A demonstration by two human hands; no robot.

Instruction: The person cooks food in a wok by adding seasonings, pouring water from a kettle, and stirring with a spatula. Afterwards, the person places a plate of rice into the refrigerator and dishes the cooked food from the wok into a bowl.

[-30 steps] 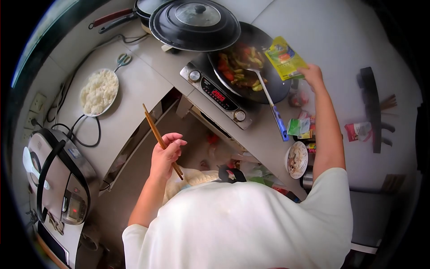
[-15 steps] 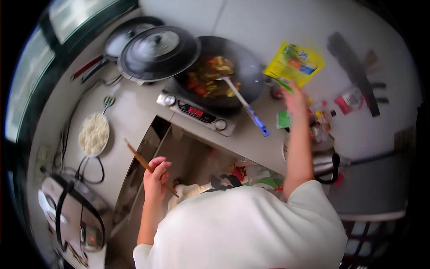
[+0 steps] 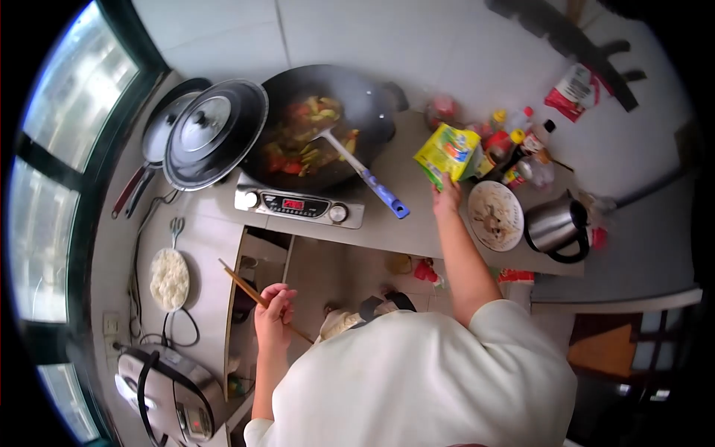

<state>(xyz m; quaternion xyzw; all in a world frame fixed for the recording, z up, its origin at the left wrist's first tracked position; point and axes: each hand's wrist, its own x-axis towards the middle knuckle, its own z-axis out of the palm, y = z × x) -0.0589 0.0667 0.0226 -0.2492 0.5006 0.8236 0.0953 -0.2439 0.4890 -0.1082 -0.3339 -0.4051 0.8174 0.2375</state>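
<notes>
My left hand is closed around a pair of wooden chopsticks, held over the gap in front of the counter. My right hand grips the lower edge of a yellow-green packet, beside the seasoning bottles. Left of the packet, a black wok rests on an induction cooker with a lit red display. Red and green vegetables lie in the wok. A spatula with a blue handle leans over its rim.
A lid and another pan stand left of the wok. Rice on a plate and a rice cooker are at the left. A bowl, a steel kettle and several bottles stand at the right.
The view has swung to the right. My right hand has brought the yellow-green packet from beside the wok to the seasoning bottles. My left hand still holds the chopsticks.
</notes>
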